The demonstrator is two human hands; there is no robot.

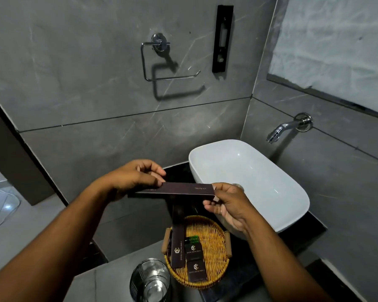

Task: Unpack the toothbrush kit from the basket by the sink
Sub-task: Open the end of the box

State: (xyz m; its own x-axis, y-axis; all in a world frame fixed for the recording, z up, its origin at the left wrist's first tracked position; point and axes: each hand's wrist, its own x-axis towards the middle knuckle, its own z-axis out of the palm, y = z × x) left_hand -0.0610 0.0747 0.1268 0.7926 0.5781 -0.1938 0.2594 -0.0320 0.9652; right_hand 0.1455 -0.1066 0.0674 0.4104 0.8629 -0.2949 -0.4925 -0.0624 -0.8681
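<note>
A long dark box printed "Dental Kit" [179, 189] lies level in the air above the counter, held at both ends. My left hand [135, 176] pinches its left end. My right hand [225, 203] grips its right end, where a small end flap sticks out. Below them a round wicker basket [216, 234] stands on the dark counter beside the white sink [249, 177]. In the basket lie a second long dark box [178, 243] and two small dark boxes [194, 260].
A shiny metal bin [150, 280] stands on the floor below the basket. A chrome tap [286, 127] juts from the wall over the sink. On the grey tiled wall hang an empty chrome paper holder [162, 62] and a black bracket [222, 39].
</note>
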